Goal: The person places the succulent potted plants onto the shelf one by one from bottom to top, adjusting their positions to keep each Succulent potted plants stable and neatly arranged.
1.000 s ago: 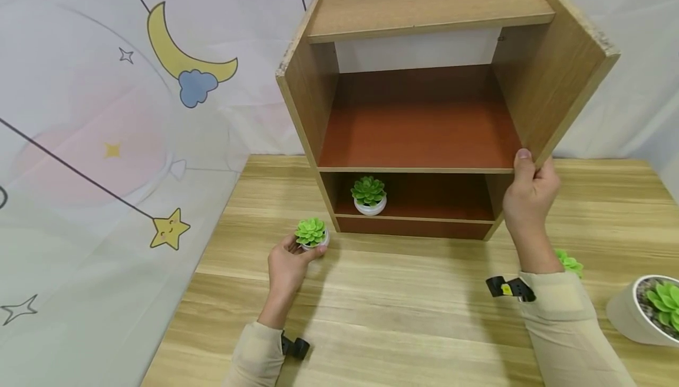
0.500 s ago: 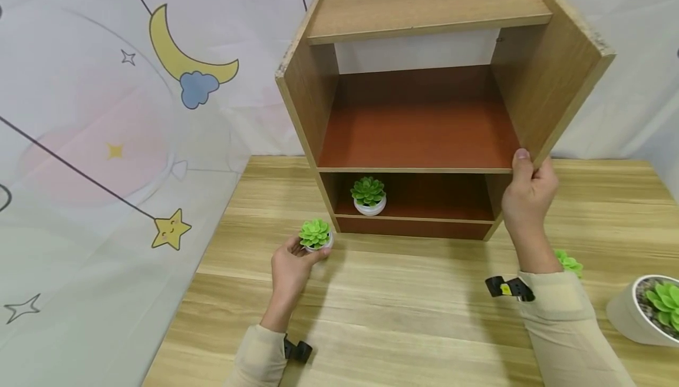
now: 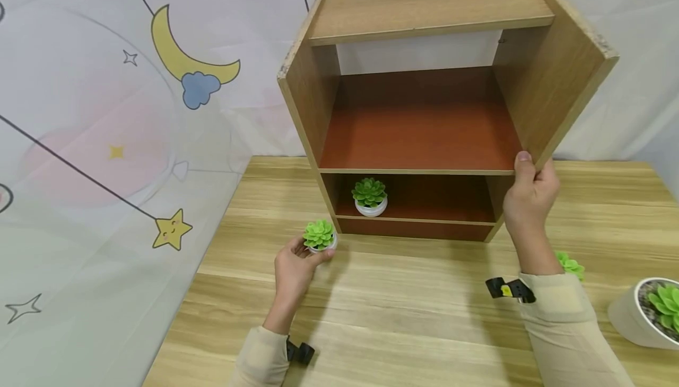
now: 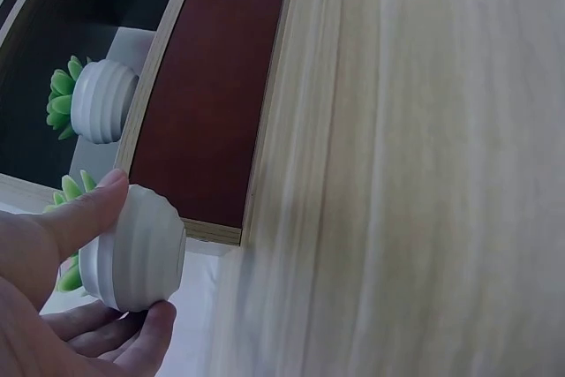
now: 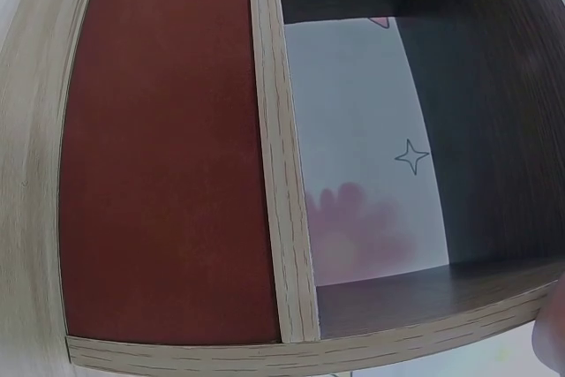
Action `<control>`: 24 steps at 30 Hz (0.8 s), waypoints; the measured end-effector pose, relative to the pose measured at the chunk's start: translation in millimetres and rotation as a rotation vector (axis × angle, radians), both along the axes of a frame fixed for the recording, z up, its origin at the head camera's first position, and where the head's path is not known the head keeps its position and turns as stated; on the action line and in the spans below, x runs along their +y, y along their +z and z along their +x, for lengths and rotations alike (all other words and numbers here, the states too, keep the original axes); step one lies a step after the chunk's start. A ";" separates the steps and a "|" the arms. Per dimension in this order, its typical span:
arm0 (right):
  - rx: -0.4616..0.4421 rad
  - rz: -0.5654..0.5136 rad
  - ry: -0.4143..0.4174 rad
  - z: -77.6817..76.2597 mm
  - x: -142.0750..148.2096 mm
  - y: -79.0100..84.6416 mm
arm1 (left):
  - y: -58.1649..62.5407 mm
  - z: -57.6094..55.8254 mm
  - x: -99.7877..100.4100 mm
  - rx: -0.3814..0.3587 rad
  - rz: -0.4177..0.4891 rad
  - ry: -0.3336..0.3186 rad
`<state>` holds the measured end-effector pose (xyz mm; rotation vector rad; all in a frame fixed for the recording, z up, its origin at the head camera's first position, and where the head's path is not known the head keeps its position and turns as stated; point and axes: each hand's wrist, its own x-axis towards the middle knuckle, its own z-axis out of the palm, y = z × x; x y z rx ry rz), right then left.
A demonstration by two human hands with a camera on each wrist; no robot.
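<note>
My left hand (image 3: 293,270) holds a small potted succulent (image 3: 319,235) by its white ribbed pot, thumb on one side and fingers on the other. It is just off the front left corner of a wooden shelf unit (image 3: 562,80). In the left wrist view, the held pot (image 4: 141,249) overlaps the unit's corner. Another potted succulent (image 3: 369,195) stands at the left of the low compartment. My right hand (image 3: 530,201) grips the unit's right side panel at the middle board, thumb in front. Only part of that hand (image 5: 552,333) shows in the right wrist view.
Right of the right forearm, green succulent leaves (image 3: 570,264) show, partly hidden by the sleeve. A larger white pot with a succulent (image 3: 631,316) stands at the right edge. Behind the wooden table (image 3: 403,316) hangs a printed cloth (image 3: 106,228).
My left hand has moved slightly right with the potted succulent, closer to the shelf unit's front left corner. The right hand keeps its grip on the side panel.
</note>
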<state>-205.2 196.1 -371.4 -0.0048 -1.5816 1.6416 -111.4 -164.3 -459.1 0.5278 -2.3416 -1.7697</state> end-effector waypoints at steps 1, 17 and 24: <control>0.003 -0.004 0.004 -0.5 0.2 -0.5 | 0.0 0.1 0.1 -0.001 0.004 0.001; 0.013 -0.037 -0.017 17.8 -17.3 27.9 | 2.4 2.7 2.9 0.009 0.047 -0.022; 0.024 -0.034 -0.002 18.9 -18.5 30.1 | 1.0 3.4 5.2 0.035 0.044 -0.016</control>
